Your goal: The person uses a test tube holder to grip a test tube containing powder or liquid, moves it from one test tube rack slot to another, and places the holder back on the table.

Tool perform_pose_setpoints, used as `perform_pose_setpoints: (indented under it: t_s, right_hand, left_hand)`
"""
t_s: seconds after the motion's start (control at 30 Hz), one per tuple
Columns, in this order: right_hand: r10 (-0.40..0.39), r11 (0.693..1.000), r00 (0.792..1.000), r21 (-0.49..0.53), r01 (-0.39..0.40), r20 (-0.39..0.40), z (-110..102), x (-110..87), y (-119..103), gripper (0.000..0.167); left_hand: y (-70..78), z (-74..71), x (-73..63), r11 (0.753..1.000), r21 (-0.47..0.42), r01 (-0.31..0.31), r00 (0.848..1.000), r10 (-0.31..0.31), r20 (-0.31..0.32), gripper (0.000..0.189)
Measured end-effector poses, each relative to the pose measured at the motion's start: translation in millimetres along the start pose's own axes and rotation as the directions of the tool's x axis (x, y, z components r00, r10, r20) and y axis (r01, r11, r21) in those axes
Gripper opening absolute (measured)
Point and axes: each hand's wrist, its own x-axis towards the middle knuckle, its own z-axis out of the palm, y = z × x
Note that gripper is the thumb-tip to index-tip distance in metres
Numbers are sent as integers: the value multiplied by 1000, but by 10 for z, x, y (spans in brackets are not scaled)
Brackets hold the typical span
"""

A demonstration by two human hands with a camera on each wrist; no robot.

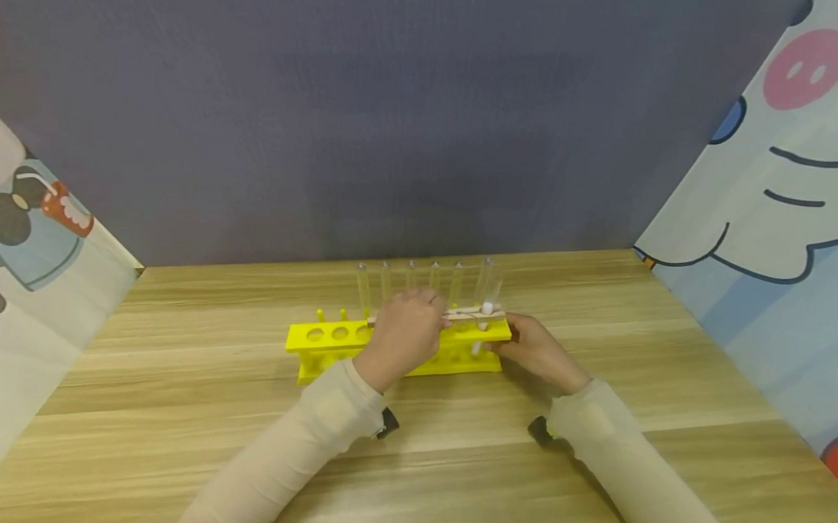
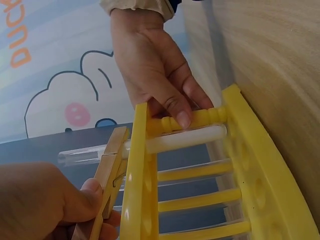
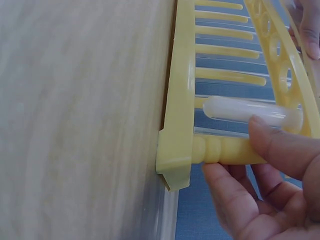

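My left hand [image 1: 404, 330] grips a wooden test tube holder [image 2: 111, 165] that lies level just above the top of a yellow test tube rack [image 1: 395, 361]. The holder's far end is at a test tube [image 2: 187, 139] with white contents; whether it clasps the glass cannot be told. That tube stands in the rack's right end hole, its lower part between the two plates. My right hand [image 1: 537, 350] holds the rack's right end post [image 3: 227, 150], thumb beside the white-filled tube and fingers on the post's other side.
Several clear, upright glass tubes [image 1: 361, 286] stand in a row along the back of the rack. Uncovered holes [image 1: 315, 335] show at its left. A wooden tabletop [image 1: 178, 407] lies beneath, with a grey panel [image 1: 396, 122] behind and cartoon-printed walls [image 1: 774, 212] at both sides.
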Motion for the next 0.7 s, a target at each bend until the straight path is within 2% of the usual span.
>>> perform_pose_setpoints:
  t_s: [0.2, 0.53, 0.7]
  right_hand:
    - [-1, 1000, 1000, -9, 2, 4, 1, 5, -5, 33]
    - [-24, 1000, 1000, 11, 24, 10, -1, 8, 10, 34]
    - [-7, 1000, 1000, -19, 7, 5, -6, -6, -10, 34]
  left_hand:
    - [15, 10, -11, 1000, 20, 16, 999, -17, 29, 19]
    - [18, 45, -18, 1000, 21, 12, 999, -13, 38, 17]
    - [26, 53, -17, 1000, 14, 15, 999, -16, 39, 17]
